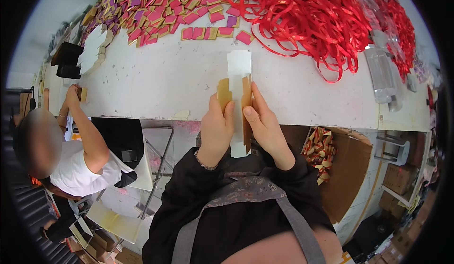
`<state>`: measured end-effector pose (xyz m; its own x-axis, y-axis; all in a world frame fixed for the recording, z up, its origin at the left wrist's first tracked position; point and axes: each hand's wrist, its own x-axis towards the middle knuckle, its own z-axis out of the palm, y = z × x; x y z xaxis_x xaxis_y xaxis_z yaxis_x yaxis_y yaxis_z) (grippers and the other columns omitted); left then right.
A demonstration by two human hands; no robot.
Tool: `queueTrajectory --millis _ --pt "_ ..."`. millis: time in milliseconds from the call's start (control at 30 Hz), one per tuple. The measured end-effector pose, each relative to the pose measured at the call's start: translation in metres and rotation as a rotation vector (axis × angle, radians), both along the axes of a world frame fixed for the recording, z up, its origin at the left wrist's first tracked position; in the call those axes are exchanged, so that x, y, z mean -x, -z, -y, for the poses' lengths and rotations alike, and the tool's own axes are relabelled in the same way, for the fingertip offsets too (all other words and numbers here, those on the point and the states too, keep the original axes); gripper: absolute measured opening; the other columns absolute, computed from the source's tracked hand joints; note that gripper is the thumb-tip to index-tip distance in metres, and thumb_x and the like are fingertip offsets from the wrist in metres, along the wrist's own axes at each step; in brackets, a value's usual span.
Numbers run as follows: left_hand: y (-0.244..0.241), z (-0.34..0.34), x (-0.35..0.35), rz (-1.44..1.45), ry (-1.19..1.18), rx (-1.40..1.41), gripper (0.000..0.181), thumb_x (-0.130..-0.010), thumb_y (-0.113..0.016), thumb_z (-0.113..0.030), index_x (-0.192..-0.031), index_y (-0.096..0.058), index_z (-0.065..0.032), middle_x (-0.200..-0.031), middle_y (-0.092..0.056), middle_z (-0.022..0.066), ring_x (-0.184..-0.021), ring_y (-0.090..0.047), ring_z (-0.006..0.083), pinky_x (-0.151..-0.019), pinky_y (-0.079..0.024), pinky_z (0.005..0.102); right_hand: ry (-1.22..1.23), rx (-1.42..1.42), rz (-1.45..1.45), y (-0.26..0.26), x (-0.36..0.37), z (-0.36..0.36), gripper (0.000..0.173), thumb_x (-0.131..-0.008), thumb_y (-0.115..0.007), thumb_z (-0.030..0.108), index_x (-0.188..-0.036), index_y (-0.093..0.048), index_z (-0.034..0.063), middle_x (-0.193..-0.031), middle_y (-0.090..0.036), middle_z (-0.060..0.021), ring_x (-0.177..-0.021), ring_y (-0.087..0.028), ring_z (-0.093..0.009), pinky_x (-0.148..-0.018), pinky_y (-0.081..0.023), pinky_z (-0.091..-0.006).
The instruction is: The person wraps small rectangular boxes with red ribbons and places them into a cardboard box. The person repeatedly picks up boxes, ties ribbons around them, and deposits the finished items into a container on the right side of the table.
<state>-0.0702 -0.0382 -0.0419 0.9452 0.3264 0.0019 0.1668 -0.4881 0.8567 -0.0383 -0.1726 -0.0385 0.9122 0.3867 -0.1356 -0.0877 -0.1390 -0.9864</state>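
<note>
Between my two hands is a long folding carton blank [239,62], white inside with gold outer flaps, held over the front edge of the white table. My left hand [219,129] grips its left side, thumb on the inner face by the raised gold flap. On the other side, my right hand [266,129] holds the raised gold edge, thumb inside and fingers behind. Beyond the blank, a short row of small pink and gold cards [204,33] lies on the table, near a large heap of similar cards [156,12].
Red printed ribbons [301,19] are heaped at the back right, beside a clear plastic container [379,76]. White carton blanks [94,51] are stacked at the back left. A co-worker [85,157] sits at the left. A cardboard box [344,172] of red and gold pieces stands below the table [159,86] at right.
</note>
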Motion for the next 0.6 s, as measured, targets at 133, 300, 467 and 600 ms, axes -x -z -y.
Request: queueTrajectory --millis 133,300,467,600 --pt "-0.008 0.006 0.002 -0.031 0.003 -0.082 0.034 -0.094 -0.049 -0.025 -0.120 -0.045 -0.0024 -0.091 -0.064 0.0212 -0.080 -0.063 0.0401 -0.067 -0.049 0.0438 0.046 0.118 0.274 0.011 0.005 -0.005 0.071 -0.096 -0.047 0.037 -0.143 -0.018 -0.0061 -0.121 -0.052 -0.0245 -0.104 -0.057 -0.034 -0.089 -0.044 -0.0348" --pt "-0.004 0.010 0.006 0.044 -0.037 -0.076 0.032 -0.094 -0.050 -0.022 -0.116 -0.045 0.0002 -0.089 -0.064 0.0220 -0.079 -0.064 0.0388 -0.064 -0.049 0.0413 0.031 0.131 0.133 0.000 0.007 -0.007 0.072 -0.094 -0.051 0.033 -0.141 -0.018 -0.0092 -0.125 -0.048 -0.0278 -0.111 -0.052 -0.040 -0.092 -0.043 -0.0399" --pt "-0.011 0.018 0.004 0.012 -0.017 -0.116 0.035 -0.093 -0.050 -0.024 -0.117 -0.045 0.0002 -0.088 -0.064 0.0208 -0.077 -0.064 0.0386 -0.063 -0.049 0.0412 0.061 0.205 0.348 0.003 0.009 -0.010 0.073 -0.092 -0.054 0.028 -0.142 -0.015 -0.0086 -0.122 -0.049 -0.0293 -0.105 -0.055 -0.042 -0.086 -0.046 -0.0411" --pt "-0.006 0.019 0.007 0.061 0.009 -0.155 0.034 -0.093 -0.050 -0.019 -0.120 -0.043 0.0009 -0.083 -0.065 0.0177 -0.071 -0.065 0.0348 -0.060 -0.049 0.0404 0.115 0.318 0.273 -0.004 0.010 -0.011 0.069 -0.092 -0.053 0.024 -0.141 -0.017 -0.0078 -0.101 -0.058 -0.0280 -0.084 -0.061 -0.042 -0.071 -0.050 -0.0419"
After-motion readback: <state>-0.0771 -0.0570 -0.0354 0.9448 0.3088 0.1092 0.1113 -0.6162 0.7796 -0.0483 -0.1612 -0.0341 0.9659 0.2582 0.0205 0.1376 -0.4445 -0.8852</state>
